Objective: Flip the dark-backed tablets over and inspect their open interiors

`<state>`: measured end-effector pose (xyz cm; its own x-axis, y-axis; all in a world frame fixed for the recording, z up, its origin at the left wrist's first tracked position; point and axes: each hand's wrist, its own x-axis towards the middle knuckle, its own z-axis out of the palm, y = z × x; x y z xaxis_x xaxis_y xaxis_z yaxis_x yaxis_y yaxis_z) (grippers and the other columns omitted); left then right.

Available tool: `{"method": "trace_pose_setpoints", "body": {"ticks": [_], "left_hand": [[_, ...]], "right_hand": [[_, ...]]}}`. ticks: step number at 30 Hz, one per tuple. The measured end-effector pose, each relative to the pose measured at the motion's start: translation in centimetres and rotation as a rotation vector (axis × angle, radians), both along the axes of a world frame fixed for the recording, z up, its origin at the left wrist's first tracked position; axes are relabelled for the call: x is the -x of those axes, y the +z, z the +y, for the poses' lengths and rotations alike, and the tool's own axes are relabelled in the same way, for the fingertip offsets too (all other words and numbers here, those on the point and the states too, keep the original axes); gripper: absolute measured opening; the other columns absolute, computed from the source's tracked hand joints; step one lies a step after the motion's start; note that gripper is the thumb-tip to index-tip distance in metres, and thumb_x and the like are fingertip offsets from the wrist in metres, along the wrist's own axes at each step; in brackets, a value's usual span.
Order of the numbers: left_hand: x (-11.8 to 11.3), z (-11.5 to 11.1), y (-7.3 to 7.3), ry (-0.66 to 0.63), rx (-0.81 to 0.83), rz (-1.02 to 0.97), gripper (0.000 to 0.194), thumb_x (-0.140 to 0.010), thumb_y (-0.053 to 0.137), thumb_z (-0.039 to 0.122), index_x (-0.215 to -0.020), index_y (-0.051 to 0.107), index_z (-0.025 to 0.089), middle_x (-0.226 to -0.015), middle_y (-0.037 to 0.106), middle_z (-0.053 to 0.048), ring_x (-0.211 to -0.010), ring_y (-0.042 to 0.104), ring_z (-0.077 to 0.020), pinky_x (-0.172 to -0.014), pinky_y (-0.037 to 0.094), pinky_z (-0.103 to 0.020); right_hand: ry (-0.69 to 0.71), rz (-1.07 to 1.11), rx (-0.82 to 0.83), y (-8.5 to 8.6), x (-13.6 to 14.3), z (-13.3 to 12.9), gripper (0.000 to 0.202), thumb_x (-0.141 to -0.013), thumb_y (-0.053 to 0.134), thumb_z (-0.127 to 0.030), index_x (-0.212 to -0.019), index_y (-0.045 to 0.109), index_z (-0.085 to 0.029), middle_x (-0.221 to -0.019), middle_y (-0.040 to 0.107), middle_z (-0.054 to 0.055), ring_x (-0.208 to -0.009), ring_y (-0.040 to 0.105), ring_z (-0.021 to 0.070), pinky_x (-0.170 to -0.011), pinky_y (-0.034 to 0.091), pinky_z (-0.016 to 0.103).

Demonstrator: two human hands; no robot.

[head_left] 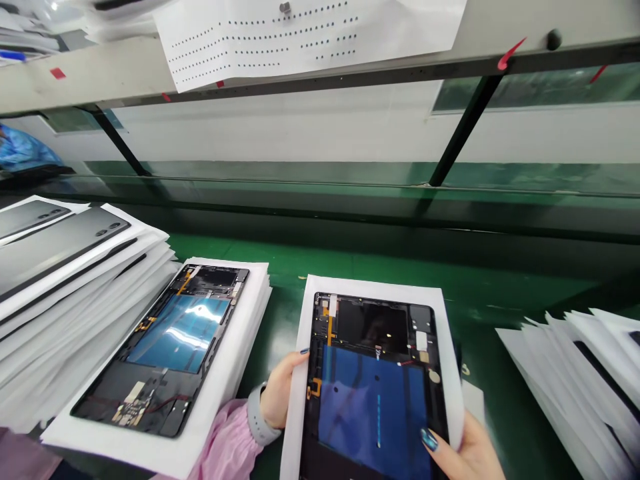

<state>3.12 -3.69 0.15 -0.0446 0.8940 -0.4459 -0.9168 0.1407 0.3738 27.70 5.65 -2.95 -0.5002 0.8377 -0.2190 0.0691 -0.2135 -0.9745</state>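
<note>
An opened tablet (375, 400), its blue-covered battery and inner parts showing, lies on a white foam sheet (380, 285) in front of me. My left hand (280, 390) grips the left edge of sheet and tablet, with a grey band at the wrist. On the right edge, my right hand (465, 447) holds them too, its thumb resting over the tablet's face. To the left, another opened tablet (170, 347) sits on a stack of white sheets (240, 340). The lower end of the held tablet is cut off by the frame.
At far left stands a tall pile of white sheets (100, 320) with grey tablet backs (65, 240) on top. More layered sheets (585, 380) are at right. Beyond the green bench (280, 257), a shelf rail (350, 80) carries a printed paper (310, 40).
</note>
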Motion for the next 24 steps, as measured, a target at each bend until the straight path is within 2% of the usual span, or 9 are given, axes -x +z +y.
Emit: {"method": "trace_pose_setpoints", "body": {"ticks": [4,6,9,11,17,20,24], "left_hand": [[-0.1,0.1,0.3,0.01,0.015,0.004,0.023,-0.064,0.078,0.033,-0.066,0.071,0.011,-0.057,0.067,-0.003,-0.06,0.067,-0.018,-0.065,0.052,-0.024],[0.0,0.2,0.4,-0.003,0.018,0.008,0.025,-0.066,0.076,0.034,-0.073,0.072,0.01,-0.062,0.07,-0.005,-0.069,0.069,-0.0219,-0.073,0.053,-0.028],[0.0,0.2,0.6,-0.003,0.016,0.008,0.024,-0.067,0.076,0.032,-0.077,0.074,0.01,-0.069,0.072,-0.006,-0.073,0.07,-0.0225,-0.077,0.053,-0.028],[0.0,0.2,0.6,-0.003,0.005,0.013,0.022,-0.068,0.075,0.031,-0.076,0.074,0.011,-0.07,0.073,-0.005,-0.076,0.07,-0.0225,-0.081,0.053,-0.028],[0.2,0.0,0.3,-0.12,-0.133,0.03,0.037,-0.076,0.069,0.042,-0.092,0.074,0.009,-0.084,0.074,-0.011,-0.102,0.066,-0.0305,-0.101,0.044,-0.04],[0.2,-0.2,0.1,-0.171,-0.121,0.092,0.041,-0.072,0.073,0.042,-0.095,0.074,0.008,-0.088,0.074,-0.013,-0.107,0.064,-0.0331,-0.103,0.042,-0.043],[0.1,-0.2,0.0,-0.169,-0.083,0.126,0.044,-0.072,0.073,0.041,-0.102,0.073,0.009,-0.087,0.074,-0.011,-0.106,0.064,-0.0322,-0.103,0.043,-0.043]], "right_hand": [[-0.028,-0.038,0.005,1.6,1.3,0.0,0.037,-0.066,0.079,-0.046,-0.089,0.073,-0.018,-0.085,0.073,0.009,-0.074,0.069,0.0263,-0.064,0.057,0.029],[-0.091,-0.055,0.013,2.7,2.3,-0.4,0.039,-0.066,0.077,-0.051,-0.087,0.073,-0.018,-0.086,0.073,0.009,-0.077,0.068,0.0263,-0.068,0.057,0.03],[-0.232,-0.052,0.005,4.2,3.7,-1.1,0.045,-0.068,0.074,-0.057,-0.091,0.073,-0.018,-0.087,0.072,0.007,-0.085,0.067,0.0274,-0.077,0.054,0.031],[-0.258,-0.057,0.011,4.8,4.3,-1.4,0.047,-0.067,0.074,-0.057,-0.093,0.073,-0.018,-0.086,0.072,0.007,-0.087,0.066,0.028,-0.079,0.052,0.031],[-0.254,-0.052,0.013,5.1,4.6,-1.3,0.044,-0.067,0.076,-0.055,-0.088,0.073,-0.016,-0.083,0.071,0.007,-0.083,0.067,0.0282,-0.075,0.053,0.032],[-0.235,-0.039,0.018,5.1,4.5,-1.2,0.045,-0.067,0.076,-0.054,-0.091,0.073,-0.016,-0.084,0.071,0.007,-0.085,0.066,0.0286,-0.077,0.053,0.033],[-0.217,-0.047,-0.009,5.1,4.6,-1.3,0.047,-0.068,0.075,-0.055,-0.095,0.072,-0.016,-0.087,0.072,0.008,-0.084,0.066,0.0284,-0.077,0.053,0.034]]}}
